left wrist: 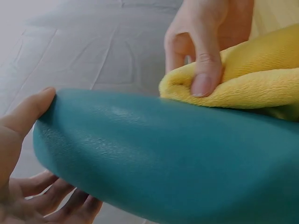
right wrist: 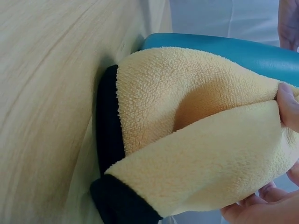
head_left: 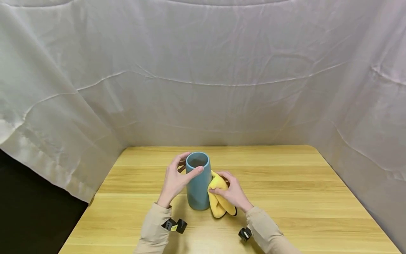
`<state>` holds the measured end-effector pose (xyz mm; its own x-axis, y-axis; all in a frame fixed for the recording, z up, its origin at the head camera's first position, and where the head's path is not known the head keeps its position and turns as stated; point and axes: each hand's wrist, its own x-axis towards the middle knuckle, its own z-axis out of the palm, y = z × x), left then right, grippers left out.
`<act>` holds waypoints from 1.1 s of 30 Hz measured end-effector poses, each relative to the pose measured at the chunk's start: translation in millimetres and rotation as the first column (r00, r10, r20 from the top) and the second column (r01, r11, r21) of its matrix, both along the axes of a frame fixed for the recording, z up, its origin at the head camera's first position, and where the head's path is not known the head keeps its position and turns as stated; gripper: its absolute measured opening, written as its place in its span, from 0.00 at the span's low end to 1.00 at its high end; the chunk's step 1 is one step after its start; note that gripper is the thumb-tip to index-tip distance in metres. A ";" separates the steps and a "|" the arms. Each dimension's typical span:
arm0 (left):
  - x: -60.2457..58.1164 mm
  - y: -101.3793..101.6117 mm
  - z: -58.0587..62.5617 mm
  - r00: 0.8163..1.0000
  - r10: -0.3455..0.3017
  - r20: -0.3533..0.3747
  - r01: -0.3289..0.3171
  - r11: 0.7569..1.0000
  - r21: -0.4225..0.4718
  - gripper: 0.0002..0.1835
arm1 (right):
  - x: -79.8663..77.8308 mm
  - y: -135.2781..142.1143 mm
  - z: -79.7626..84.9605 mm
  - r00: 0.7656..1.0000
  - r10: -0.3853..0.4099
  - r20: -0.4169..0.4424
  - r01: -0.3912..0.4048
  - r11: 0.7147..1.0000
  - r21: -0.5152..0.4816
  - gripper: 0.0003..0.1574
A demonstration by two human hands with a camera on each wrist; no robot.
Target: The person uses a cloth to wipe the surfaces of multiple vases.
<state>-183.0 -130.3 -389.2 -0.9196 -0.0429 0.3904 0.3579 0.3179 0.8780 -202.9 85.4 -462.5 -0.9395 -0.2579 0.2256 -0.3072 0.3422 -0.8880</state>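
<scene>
A tall blue-teal vase [head_left: 198,188], round and open at the top, stands upright on the wooden table. My left hand [head_left: 176,179] grips it near the rim, thumb across the near side and fingers round the far left side. On the vase's right side, my right hand [head_left: 233,192] pinches a folded yellow cloth [head_left: 217,203] between thumb and fingers. The fluffy cloth [right wrist: 210,158] has a dark edging and hangs down along the vase [right wrist: 233,49] in the right wrist view. In the left wrist view the cloth [left wrist: 261,79] lies right against the vase's wall [left wrist: 154,154].
The wooden table [head_left: 301,197] reaches out to both sides and behind the vase. Grey-white curtains [head_left: 222,106] hang round its back and sides. A black area [head_left: 31,208] lies beyond the table's left edge. Small black devices [head_left: 175,225] are strapped at both wrists.
</scene>
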 end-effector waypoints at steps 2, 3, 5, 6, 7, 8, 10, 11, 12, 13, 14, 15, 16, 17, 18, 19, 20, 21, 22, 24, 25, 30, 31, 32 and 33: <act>-0.1 -2.1 0.2 0.999 -0.032 0.013 0.032 0.999 0.009 0.32 | -0.1 0.2 -0.4 1.000 0.004 -0.001 -0.004 1.000 -0.005 0.32; 0.0 -2.9 0.4 0.999 -0.045 0.019 0.045 0.999 0.012 0.32 | 0.1 0.3 -0.3 1.000 0.005 -0.001 -0.005 1.000 -0.009 0.31; 0.3 -3.9 1.1 0.997 -0.067 0.033 0.067 0.998 0.014 0.32 | 0.6 0.4 0.2 1.000 0.003 0.000 -0.003 1.000 -0.014 0.32; 0.4 -4.3 1.1 0.996 -0.076 0.038 0.075 0.997 0.014 0.33 | 0.9 0.2 0.6 1.000 0.002 0.003 -0.002 1.000 -0.014 0.32; 0.6 -4.5 1.3 0.996 -0.083 0.041 0.082 0.996 0.014 0.33 | 1.1 -0.1 1.3 1.000 -0.002 0.004 0.002 1.000 -0.016 0.32; 0.9 -4.7 1.4 0.995 -0.089 0.044 0.088 0.996 0.016 0.33 | 1.3 -0.3 2.4 1.000 -0.005 0.001 0.005 1.000 -0.019 0.32; 1.4 -4.9 1.3 0.994 -0.099 0.046 0.098 0.995 0.018 0.33 | 1.6 -0.9 5.6 1.000 -0.009 -0.012 0.009 1.000 -0.027 0.33; 1.6 -5.0 1.1 0.994 -0.101 0.047 0.100 0.995 0.019 0.33 | 1.6 -1.3 7.8 1.000 -0.010 -0.022 0.009 1.000 -0.030 0.33; 1.8 -5.1 0.7 0.994 -0.102 0.047 0.102 0.995 0.021 0.33 | 1.5 -1.8 10.5 0.999 -0.008 -0.035 0.007 0.999 -0.033 0.33; 1.9 -5.2 0.4 0.993 -0.103 0.048 0.102 0.994 0.023 0.33 | 1.0 -2.1 13.0 0.999 -0.003 -0.051 0.001 0.999 -0.039 0.33; 2.0 -5.3 0.1 0.993 -0.103 0.049 0.102 0.994 0.025 0.33 | 0.7 -2.6 16.5 0.998 -0.001 -0.068 -0.002 0.999 -0.043 0.32; 2.0 -5.4 -0.2 0.993 -0.103 0.051 0.102 0.994 0.027 0.33 | 0.4 -3.2 20.5 0.996 0.003 -0.084 -0.007 0.999 -0.045 0.32; 1.8 -5.5 -0.5 0.994 -0.102 0.051 0.100 0.995 0.028 0.33 | 0.0 -3.8 24.9 0.995 0.006 -0.098 -0.011 0.999 -0.050 0.31; 1.7 -5.7 -0.7 0.994 -0.100 0.051 0.098 0.995 0.029 0.33 | -0.4 -4.4 29.6 0.994 0.008 -0.112 -0.014 0.998 -0.053 0.31; 1.7 -5.8 -0.7 0.994 -0.099 0.049 0.098 0.995 0.028 0.33 | -0.7 -5.1 34.5 0.992 0.009 -0.127 -0.017 0.998 -0.057 0.31; 1.5 -5.9 -0.8 0.994 -0.099 0.047 0.097 0.995 0.027 0.33 | -1.0 -5.6 39.5 0.990 0.008 -0.141 -0.017 0.998 -0.058 0.31; 1.4 -6.1 -0.8 0.994 -0.099 0.045 0.098 0.995 0.025 0.33 | -0.9 -6.4 44.9 0.988 0.005 -0.152 -0.014 0.998 -0.059 0.31; 1.2 -6.3 -0.9 0.994 -0.099 0.043 0.098 0.995 0.024 0.33 | -0.8 -7.0 49.6 0.987 0.006 -0.159 -0.015 0.998 -0.060 0.31; 1.2 -6.5 -0.9 0.994 -0.100 0.041 0.099 0.995 0.023 0.32 | -0.8 -7.4 53.3 0.986 0.006 -0.167 -0.016 0.998 -0.060 0.31; 1.3 -6.7 -0.8 0.994 -0.102 0.041 0.101 0.995 0.022 0.32 | -0.7 -7.9 58.6 0.984 0.005 -0.180 -0.015 0.998 -0.054 0.32; 1.4 -6.8 -0.7 0.994 -0.102 0.042 0.101 0.995 0.023 0.33 | -0.5 -8.1 60.1 0.983 0.004 -0.182 -0.014 0.999 -0.052 0.32; 1.6 -6.6 -0.4 0.994 -0.105 0.041 0.104 0.994 0.024 0.33 | -0.9 -8.1 60.3 0.982 0.002 -0.190 -0.012 0.999 -0.050 0.32; 1.6 -6.6 -0.5 0.994 -0.105 0.042 0.104 0.994 0.024 0.33 | -0.9 -8.0 60.1 0.982 0.003 -0.190 -0.012 0.999 -0.050 0.31; 1.4 -6.7 -0.9 0.994 -0.106 0.039 0.105 0.994 0.022 0.33 | -1.1 -7.8 59.3 0.982 0.005 -0.190 -0.015 0.999 -0.052 0.31; 1.2 -6.7 -1.2 0.994 -0.105 0.039 0.104 0.994 0.022 0.32 | -1.2 -7.7 58.5 0.982 0.007 -0.189 -0.017 0.998 -0.053 0.31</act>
<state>-181.8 -137.0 -390.4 -0.9345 0.0468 0.3529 0.3523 0.2631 0.8981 -204.1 77.7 -404.0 -0.8756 -0.2512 0.4125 -0.4747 0.2904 -0.8309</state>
